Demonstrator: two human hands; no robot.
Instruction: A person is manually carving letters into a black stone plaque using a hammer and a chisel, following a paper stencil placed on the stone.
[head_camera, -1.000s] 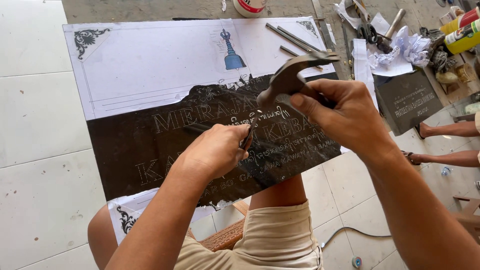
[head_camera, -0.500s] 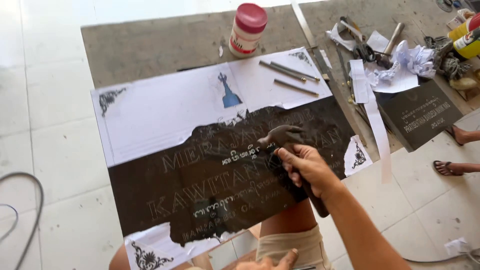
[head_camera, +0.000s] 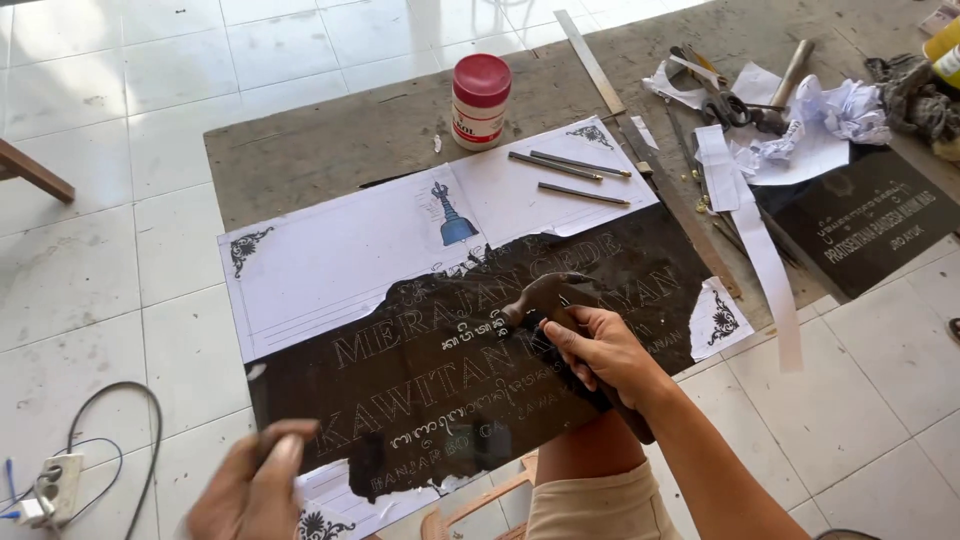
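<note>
head view, looking down: a dark stone plaque (head_camera: 470, 360) lies flat on the floor, carved lettering across it, with a white paper stencil (head_camera: 340, 255) peeled back and covering only the upper left part now. the right hand (head_camera: 600, 355) is clenched around a hammer (head_camera: 545, 295), fingers wrapped tight on the handle just under the head, and the head rests down on the plaque near the middle of the lettering. the grip is choked up short, which to my eye suits fine tapping: small, controlled strokes, head kept square to the stone so nothing skids across the polished face.

the left hand (head_camera: 255, 490) is low at the bottom left edge of the frame, blurred, fingers curled by the plaque's lower left corner. something pale seems to run along the fingers, but i cannot tell whether it grips a tool or nothing at all. if it carries a chisel, it wants to be seated in the groove before any blow lands.

three thin metal chisels (head_camera: 570, 175) lie on the stencil above the plaque, well apart from both hands. a red-lidded jar (head_camera: 481, 100) stands beyond them. off to the right, scissors (head_camera: 715, 95) sit among crumpled paper (head_camera: 840, 110), beside a second dark plaque (head_camera: 865, 220).
</note>
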